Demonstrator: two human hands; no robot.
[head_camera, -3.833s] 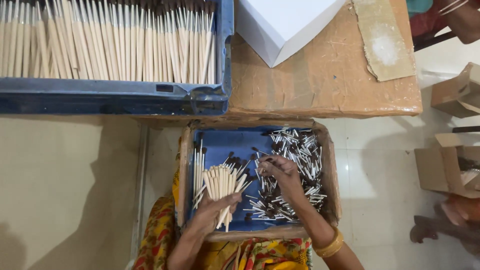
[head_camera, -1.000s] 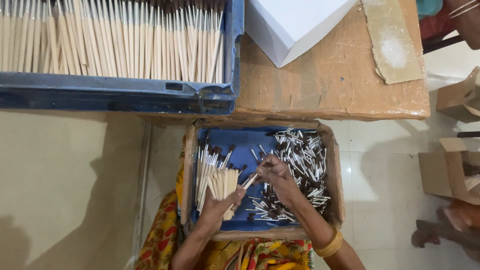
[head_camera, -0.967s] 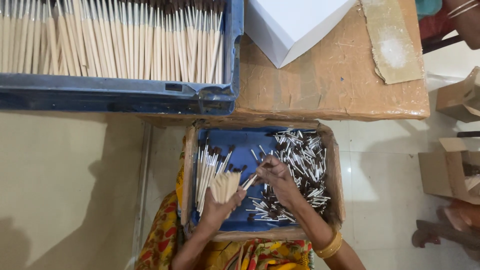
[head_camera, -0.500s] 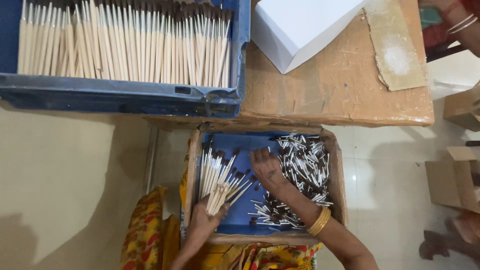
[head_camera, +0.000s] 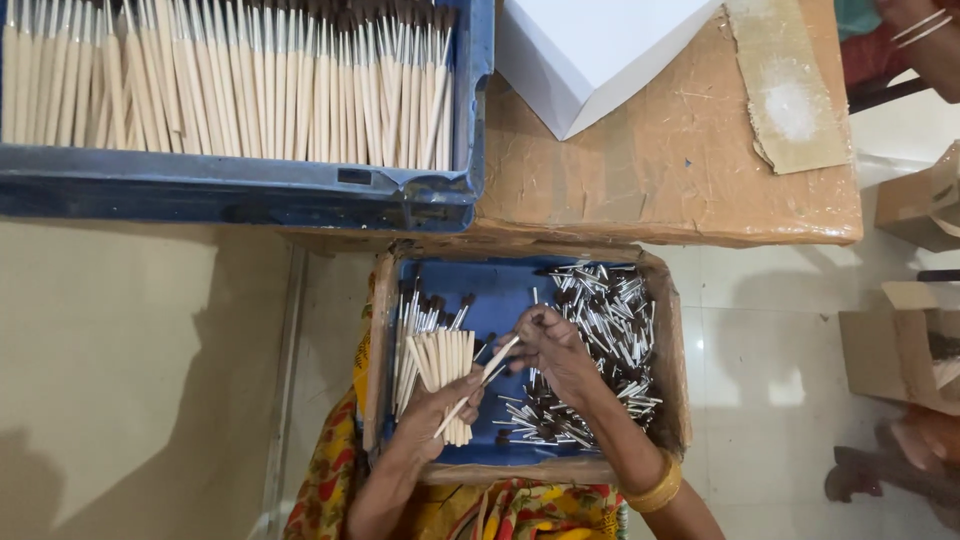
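At lower centre of the frame, the left hand is clamped around a bundle of sticks over the box. The right hand, just beside it, pinches one stick slanting between both hands, left of the metal tips.

An open brown cardboard carton stands on the pale floor at right, another brown cardboard box just above it.

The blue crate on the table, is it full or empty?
Full. The blue crate holds a dense row of pale wooden sticks lying side by side, covering its whole visible floor.
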